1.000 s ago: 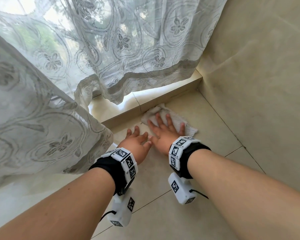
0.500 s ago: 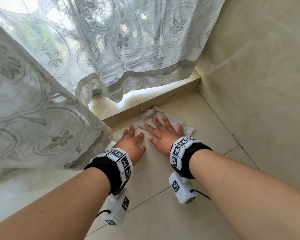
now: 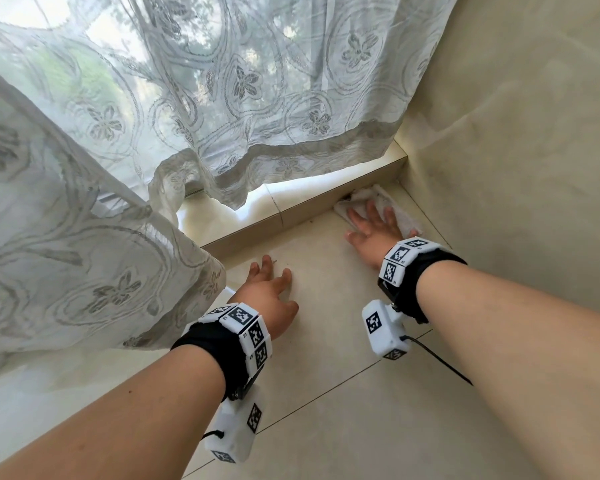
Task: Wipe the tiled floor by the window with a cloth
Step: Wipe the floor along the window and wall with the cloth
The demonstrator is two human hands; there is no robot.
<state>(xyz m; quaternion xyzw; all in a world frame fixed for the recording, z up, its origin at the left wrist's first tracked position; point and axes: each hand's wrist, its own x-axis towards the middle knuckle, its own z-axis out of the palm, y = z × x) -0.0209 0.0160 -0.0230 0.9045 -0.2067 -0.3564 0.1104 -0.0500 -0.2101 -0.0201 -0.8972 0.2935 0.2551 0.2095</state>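
A white cloth [image 3: 400,211] lies flat on the beige tiled floor [image 3: 329,341], pushed into the corner where the low window step meets the right wall. My right hand [image 3: 371,233] presses flat on the cloth with fingers spread; part of the cloth is hidden under the palm. My left hand [image 3: 267,292] rests flat on the bare tile to the left, fingers apart, holding nothing, next to the curtain's hem. Both wrists carry black bands with white marker blocks.
A lace curtain [image 3: 94,237] hangs over the left side and reaches the floor close to my left hand. A raised tiled step [image 3: 309,202] runs under the window. A beige wall [image 3: 520,168] closes the right side.
My right hand has slid the cloth to the right along the step into the corner by the wall. The two hands, side by side before, are now well apart.
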